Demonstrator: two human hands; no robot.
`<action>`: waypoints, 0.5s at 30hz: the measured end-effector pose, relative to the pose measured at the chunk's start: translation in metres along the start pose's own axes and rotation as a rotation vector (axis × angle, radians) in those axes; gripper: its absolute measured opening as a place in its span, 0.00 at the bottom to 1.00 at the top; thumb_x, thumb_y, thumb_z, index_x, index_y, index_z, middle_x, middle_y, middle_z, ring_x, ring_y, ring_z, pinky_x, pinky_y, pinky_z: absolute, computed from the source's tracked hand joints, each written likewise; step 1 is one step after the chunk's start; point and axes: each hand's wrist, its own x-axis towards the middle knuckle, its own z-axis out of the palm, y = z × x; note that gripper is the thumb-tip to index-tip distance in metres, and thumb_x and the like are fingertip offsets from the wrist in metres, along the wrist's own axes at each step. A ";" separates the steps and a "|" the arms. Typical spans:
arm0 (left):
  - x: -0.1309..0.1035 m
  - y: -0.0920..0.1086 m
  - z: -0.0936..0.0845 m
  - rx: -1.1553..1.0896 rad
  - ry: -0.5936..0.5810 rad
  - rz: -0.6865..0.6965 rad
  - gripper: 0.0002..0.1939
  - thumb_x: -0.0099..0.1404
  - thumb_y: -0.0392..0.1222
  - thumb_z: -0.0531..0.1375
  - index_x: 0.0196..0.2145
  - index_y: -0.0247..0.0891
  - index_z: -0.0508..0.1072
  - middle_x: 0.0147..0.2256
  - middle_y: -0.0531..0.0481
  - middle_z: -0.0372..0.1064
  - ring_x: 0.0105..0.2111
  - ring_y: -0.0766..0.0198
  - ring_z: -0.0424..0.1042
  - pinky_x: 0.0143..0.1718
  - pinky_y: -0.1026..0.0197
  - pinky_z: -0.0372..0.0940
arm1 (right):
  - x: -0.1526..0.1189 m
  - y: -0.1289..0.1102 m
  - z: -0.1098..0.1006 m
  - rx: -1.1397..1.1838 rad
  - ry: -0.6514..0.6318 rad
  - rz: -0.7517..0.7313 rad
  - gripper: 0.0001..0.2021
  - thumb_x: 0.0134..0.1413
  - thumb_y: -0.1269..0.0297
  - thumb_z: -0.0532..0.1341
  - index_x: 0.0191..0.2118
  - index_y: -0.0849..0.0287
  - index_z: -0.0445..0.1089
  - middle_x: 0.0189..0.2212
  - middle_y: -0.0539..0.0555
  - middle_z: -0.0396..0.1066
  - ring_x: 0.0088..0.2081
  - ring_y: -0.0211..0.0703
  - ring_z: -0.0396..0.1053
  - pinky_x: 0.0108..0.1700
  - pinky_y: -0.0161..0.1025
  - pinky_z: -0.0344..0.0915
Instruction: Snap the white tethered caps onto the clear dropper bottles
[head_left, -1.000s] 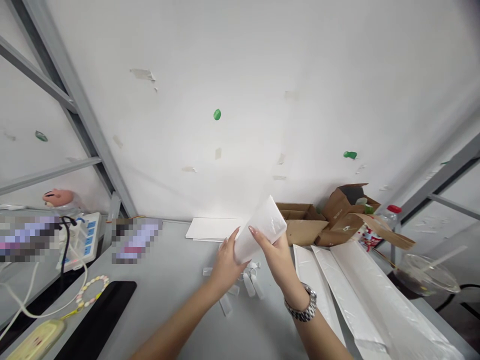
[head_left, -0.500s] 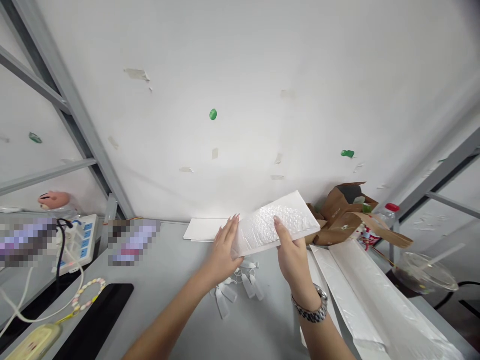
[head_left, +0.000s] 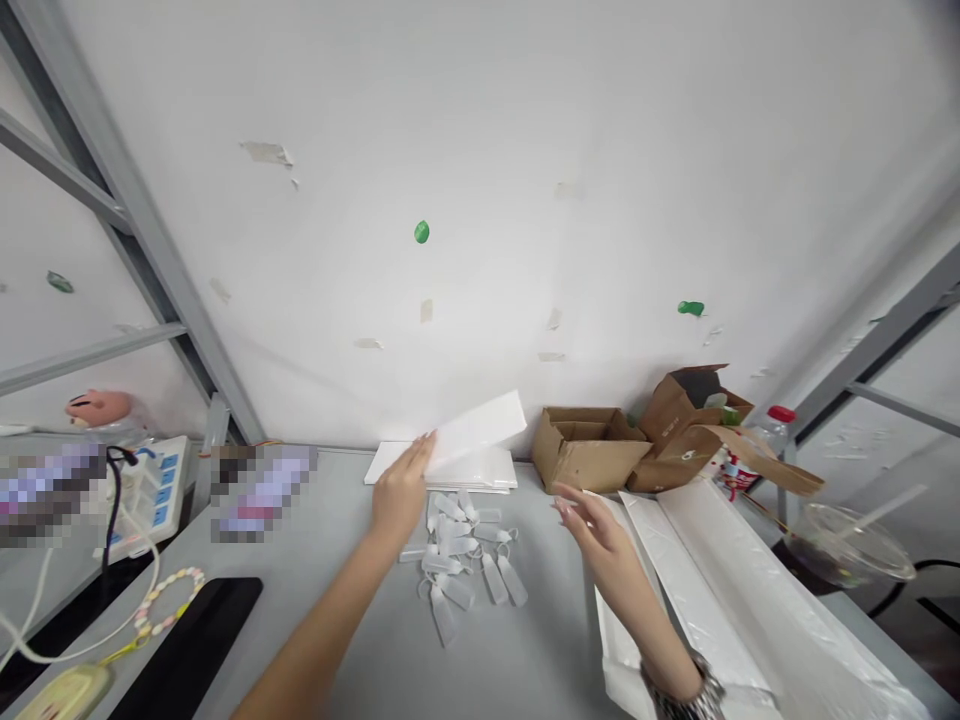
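My left hand (head_left: 401, 490) grips the left end of a white bubble mailer (head_left: 480, 432), which is tilted up over a flat stack of white mailers (head_left: 480, 470) against the wall. My right hand (head_left: 596, 525) holds nothing; its fingers are apart above the left edge of the white mailers (head_left: 712, 600) lying on the right. Between my hands, several translucent white tags with loops (head_left: 457, 545) lie in a loose pile on the grey table (head_left: 525, 660).
An open cardboard box (head_left: 592, 465), brown paper bags (head_left: 682, 455), a red-capped bottle (head_left: 776, 425) and a clear cup (head_left: 851, 545) stand at right. At left are a power strip (head_left: 161, 500), a black pad (head_left: 195, 650), a beaded loop (head_left: 161, 600) and cables.
The mailer has moved left in my left hand, over the stack. My right hand has let go of it and moved lower right. The tags and cardboard box are now uncovered.
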 end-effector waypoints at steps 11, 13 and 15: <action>0.012 -0.040 0.050 -0.018 -0.382 -0.023 0.24 0.63 0.48 0.52 0.56 0.42 0.60 0.58 0.38 0.54 0.60 0.44 0.48 0.55 0.36 0.43 | -0.068 0.107 -0.002 -1.199 0.234 0.054 0.20 0.54 0.68 0.45 0.50 0.70 0.62 0.47 0.73 0.65 0.44 0.64 0.67 0.33 0.53 0.66; 0.013 -0.039 0.047 -0.061 -0.375 -0.043 0.28 0.63 0.53 0.51 0.57 0.39 0.59 0.59 0.37 0.51 0.61 0.43 0.43 0.55 0.35 0.39 | -0.064 0.106 -0.010 -1.131 0.243 0.021 0.20 0.55 0.70 0.42 0.48 0.70 0.63 0.44 0.72 0.67 0.41 0.58 0.70 0.33 0.49 0.67; 0.014 -0.033 0.037 -0.109 -0.348 -0.061 0.30 0.63 0.55 0.48 0.58 0.36 0.56 0.61 0.36 0.48 0.62 0.45 0.39 0.57 0.37 0.36 | -0.059 0.103 -0.022 -1.052 0.246 0.010 0.18 0.56 0.69 0.41 0.42 0.67 0.66 0.38 0.70 0.71 0.37 0.54 0.72 0.33 0.45 0.67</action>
